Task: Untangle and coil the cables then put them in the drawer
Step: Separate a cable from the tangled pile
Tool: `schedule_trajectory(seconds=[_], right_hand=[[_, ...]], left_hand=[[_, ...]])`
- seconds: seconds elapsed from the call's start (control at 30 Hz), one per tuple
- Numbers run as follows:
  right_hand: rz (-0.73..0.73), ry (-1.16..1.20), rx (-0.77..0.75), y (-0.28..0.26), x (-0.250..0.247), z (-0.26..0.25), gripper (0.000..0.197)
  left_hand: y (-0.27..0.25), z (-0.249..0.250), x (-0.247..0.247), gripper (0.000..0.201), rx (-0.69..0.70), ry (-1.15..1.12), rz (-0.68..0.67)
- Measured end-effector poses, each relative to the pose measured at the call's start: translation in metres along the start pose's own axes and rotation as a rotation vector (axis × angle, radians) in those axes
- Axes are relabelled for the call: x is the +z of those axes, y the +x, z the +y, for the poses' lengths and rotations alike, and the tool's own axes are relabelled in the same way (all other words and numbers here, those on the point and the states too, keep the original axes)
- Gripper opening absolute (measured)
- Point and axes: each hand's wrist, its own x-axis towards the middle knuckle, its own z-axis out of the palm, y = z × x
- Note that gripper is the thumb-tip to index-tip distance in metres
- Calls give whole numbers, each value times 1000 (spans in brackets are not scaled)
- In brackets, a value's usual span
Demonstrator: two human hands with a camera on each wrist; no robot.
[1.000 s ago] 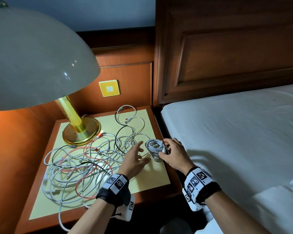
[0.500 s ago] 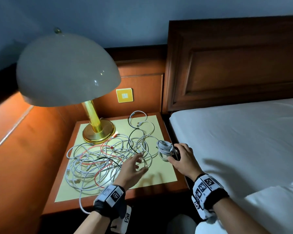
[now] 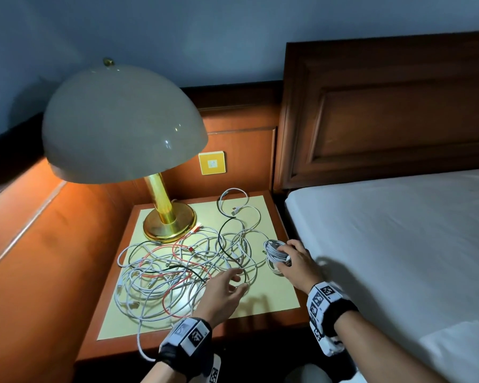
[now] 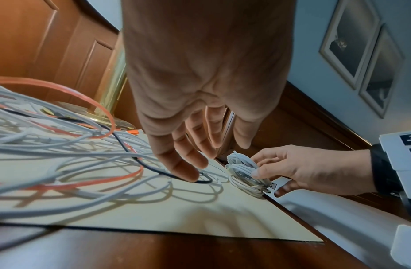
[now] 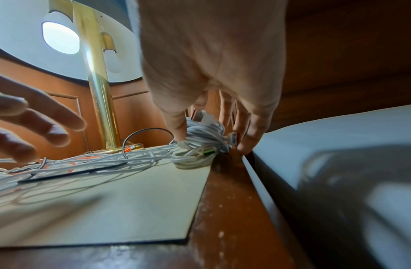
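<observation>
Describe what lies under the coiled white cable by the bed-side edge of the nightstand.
The coiled white cable rests on the yellow mat, gripped by the right hand. Whatever lies directly beneath is covered.

The right hand (image 5: pixel 211 76) holds a coiled white cable (image 5: pixel 200 143) between thumb and fingers at the worktop (image 5: pixel 131 209) edge, beside the bed (image 5: pixel 338 145). Tangled cables (image 5: pixel 73 163) lie left, under the blurred left hand (image 5: pixel 32 125) and the lamp (image 5: pixel 101 102).

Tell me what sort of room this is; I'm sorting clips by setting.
Most likely a bedroom, perhaps a hotel room: a bed with a wooden headboard, and beside it a nightstand carrying a domed brass lamp.
</observation>
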Motion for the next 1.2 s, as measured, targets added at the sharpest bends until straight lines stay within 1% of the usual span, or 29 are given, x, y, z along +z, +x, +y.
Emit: schedule_trajectory(seconds=[0.23, 0.33, 0.5, 0.6, 0.77, 0.97, 1.1, 1.2], right_hand=[[14, -66, -95, -13, 6, 1, 36], [19, -91, -135, -18, 8, 1, 35], [15, -81, -113, -19, 10, 3, 38], [8, -42, -95, -19, 8, 4, 44], [12, -22, -106, -20, 7, 5, 59], [15, -24, -99, -24, 2, 2, 59], [41, -63, -102, -29, -5, -1, 59], [82, -76, -128, -38, -7, -4, 57]], left_hand=[[20, 16, 30, 44, -4, -6, -92], [23, 18, 39, 48, -26, -1, -124], [26, 14, 46, 51, -44, 20, -153], [26, 12, 46, 51, -53, 10, -151], [25, 10, 45, 49, -47, 23, -142], [21, 13, 44, 48, -42, 20, -136], [14, 12, 39, 50, -27, 31, -127], [4, 9, 29, 48, -14, 37, -96]])
